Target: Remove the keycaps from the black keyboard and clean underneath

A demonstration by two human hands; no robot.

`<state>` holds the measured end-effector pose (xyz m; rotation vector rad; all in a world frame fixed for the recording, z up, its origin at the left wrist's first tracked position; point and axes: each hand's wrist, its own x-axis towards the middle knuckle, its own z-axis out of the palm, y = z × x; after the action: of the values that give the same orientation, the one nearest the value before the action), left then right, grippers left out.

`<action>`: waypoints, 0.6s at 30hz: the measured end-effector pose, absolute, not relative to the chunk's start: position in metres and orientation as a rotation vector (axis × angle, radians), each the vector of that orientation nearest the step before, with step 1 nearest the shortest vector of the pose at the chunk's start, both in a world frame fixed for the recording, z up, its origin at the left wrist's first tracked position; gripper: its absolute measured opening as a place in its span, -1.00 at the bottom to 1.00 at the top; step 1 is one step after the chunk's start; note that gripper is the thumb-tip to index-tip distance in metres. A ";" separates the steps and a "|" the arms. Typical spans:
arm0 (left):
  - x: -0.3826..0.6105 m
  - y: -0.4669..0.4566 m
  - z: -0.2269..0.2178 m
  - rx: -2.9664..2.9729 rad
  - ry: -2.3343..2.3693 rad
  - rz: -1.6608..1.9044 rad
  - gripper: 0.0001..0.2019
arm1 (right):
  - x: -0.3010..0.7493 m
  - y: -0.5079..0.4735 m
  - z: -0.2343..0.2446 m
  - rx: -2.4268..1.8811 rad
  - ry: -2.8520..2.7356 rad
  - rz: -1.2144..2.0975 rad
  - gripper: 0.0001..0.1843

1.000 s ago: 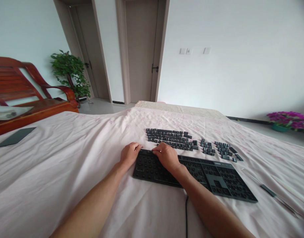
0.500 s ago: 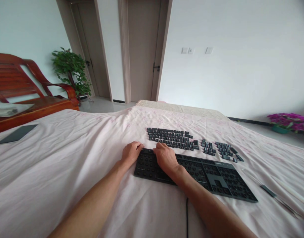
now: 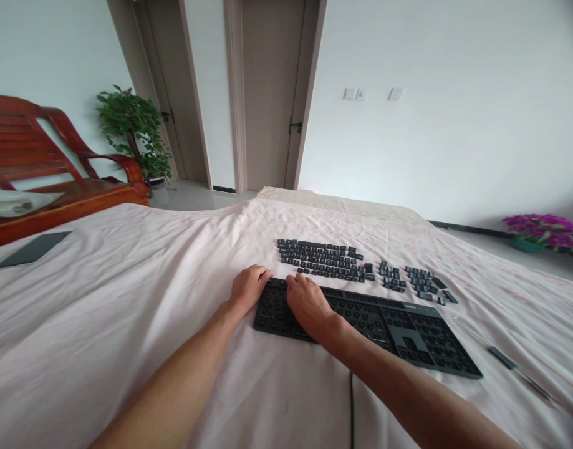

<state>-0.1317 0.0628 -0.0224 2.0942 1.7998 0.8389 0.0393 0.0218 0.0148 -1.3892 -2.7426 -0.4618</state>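
Observation:
A black keyboard (image 3: pixel 410 340) with its keycaps off lies slantwise on the pink cloth, its bare key sockets showing. My left hand (image 3: pixel 249 285) is closed at the keyboard's upper left corner, thumb and fingers against the edge. Over the upper left rows rests my right hand (image 3: pixel 308 300), fingers curled down near the top edge. Whatever sits under its fingertips is hidden. Just beyond the keyboard, loose black keycaps (image 3: pixel 326 259) lie in rows, with smaller groups of keycaps (image 3: pixel 424 284) further right.
A tool with a dark handle and thin metal prongs (image 3: pixel 504 358) lies at the right. A black cable (image 3: pixel 351 405) runs toward me from under the keyboard. At the far left is a flat dark slab (image 3: pixel 33 249). Beyond stand a wooden bench (image 3: pixel 80 187) and a potted plant (image 3: pixel 134 134).
My right hand has shifted slightly left along the keyboard's top edge. The left hand stays at the corner. The view has moved a little.

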 end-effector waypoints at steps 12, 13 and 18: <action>-0.131 0.060 -0.020 2.101 1.790 0.861 -0.69 | 0.077 0.038 0.026 -1.494 -2.554 -0.093 -0.64; -0.131 0.060 -0.020 2.096 1.792 0.861 -0.69 | 0.082 0.044 0.026 -1.532 -2.486 -0.071 -0.63; -0.131 0.062 -0.021 2.085 1.789 0.854 -0.69 | 0.088 0.074 0.024 -1.732 -2.283 -0.184 -0.65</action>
<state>-0.1313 0.0621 -0.0211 2.0852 1.7888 0.8537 0.0876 0.0745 0.0244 -1.7320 -2.2833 -0.1842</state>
